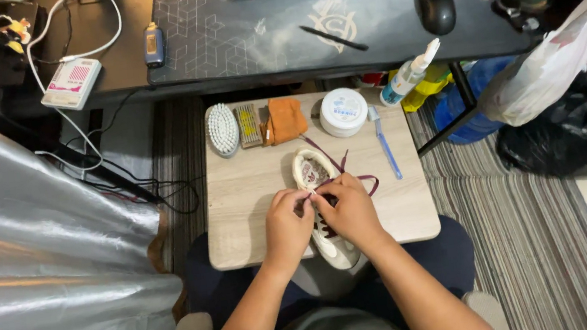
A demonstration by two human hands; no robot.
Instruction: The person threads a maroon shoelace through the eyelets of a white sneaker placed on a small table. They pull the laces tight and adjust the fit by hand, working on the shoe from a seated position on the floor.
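- Here, starting at the left, a silvery sheet (pixel 36 256) is taking up that whole side, and a white box with a pink label (pixel 72 84) is sitting on the dark desk (pixel 248 36) beyond it.
- Moving right, one small wooden table (pixel 245 193) is resting over the person's lap, and along its far edge are lying one white brush (pixel 222 130), one flat wire brush (pixel 249 125), one orange cloth (pixel 286 119) and one round white tub (pixel 344 112).
- At the table's middle, one white shoe (pixel 314 177) is lying toe away from the person, with one dark red lace (pixel 344 166) trailing to its right.
- The left hand (pixel 288 227) is pinching its fingers shut on the lace at the eyelets; the right hand (pixel 351 212) is doing the same, touching it.
- I judge the lacing to be the step in hand, and that the next move calls for a fine grip on the lace end.
- Further right, one blue toothbrush (pixel 385 148) is lying on the table, and one spray bottle (pixel 409 74) is leaning beside the desk.
- On the desk itself are one pen (pixel 334 37) and one black mouse (pixel 436 10).
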